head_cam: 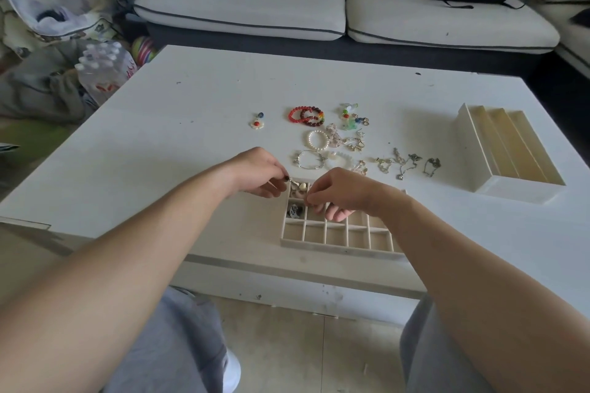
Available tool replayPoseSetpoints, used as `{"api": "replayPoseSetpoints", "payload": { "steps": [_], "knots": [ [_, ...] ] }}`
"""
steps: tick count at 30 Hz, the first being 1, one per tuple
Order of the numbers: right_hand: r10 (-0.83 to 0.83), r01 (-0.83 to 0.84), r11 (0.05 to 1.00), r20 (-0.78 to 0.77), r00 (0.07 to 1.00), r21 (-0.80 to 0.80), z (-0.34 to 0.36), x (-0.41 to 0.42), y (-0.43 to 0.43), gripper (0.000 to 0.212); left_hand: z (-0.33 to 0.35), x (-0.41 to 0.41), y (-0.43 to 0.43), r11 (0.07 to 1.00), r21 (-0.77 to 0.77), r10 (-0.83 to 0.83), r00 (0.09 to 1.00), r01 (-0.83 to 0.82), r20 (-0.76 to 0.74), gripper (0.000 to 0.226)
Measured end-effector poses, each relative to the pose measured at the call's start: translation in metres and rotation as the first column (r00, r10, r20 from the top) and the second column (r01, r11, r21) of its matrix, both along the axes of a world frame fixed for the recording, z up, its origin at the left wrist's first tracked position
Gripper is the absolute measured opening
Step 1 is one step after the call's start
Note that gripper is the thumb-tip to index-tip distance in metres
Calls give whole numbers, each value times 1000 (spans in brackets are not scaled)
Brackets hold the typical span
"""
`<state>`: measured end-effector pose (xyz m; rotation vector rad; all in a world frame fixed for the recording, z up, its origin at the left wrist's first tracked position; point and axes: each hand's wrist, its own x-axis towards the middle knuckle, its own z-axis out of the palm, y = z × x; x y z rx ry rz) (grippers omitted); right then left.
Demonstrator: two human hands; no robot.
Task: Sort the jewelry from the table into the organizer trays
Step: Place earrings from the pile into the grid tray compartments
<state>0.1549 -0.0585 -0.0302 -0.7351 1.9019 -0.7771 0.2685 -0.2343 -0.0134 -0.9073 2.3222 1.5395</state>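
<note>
Both hands meet over the far-left cells of the grid tray (pixel 338 246), which lies at the near edge of the table (pixel 191 124). The left hand (pixel 258 174) and right hand (pixel 340 193) pinch a small piece (pixel 291 182), too small to name. Two far-left cells hold jewelry. Beyond the tray lie red bracelets (pixel 306 116), a pearl bracelet (pixel 318 140), a bangle (pixel 309 159), chains (pixel 403 164) and, apart to the left, a flower pendant (pixel 257 123). A long tray (pixel 510 150) sits far right.
</note>
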Motion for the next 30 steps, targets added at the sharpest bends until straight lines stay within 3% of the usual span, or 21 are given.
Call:
{"api": "replayPoseSetpoints", "payload": {
  "steps": [4,10,14,27,30],
  "knots": [
    [0,0,1000,18,1000,10,0,5,-4,17,0,0,4,971,198,147,987,-133,-60,16],
    [27,-27,999,31,999,29,0,12,-6,21,-1,-5,13,939,265,239,970,-220,-41,21],
    [45,-46,999,25,999,25,-2,12,-7,28,-2,-7,18,945,220,254,967,-243,-23,22],
    [203,-173,978,-324,924,119,-2,22,-13,14,-6,-7,18,969,23,244,969,-245,31,22],
    [207,-168,977,-413,887,129,-2,25,-14,19,-6,-7,17,971,-2,238,971,-238,38,23]
  ]
}}
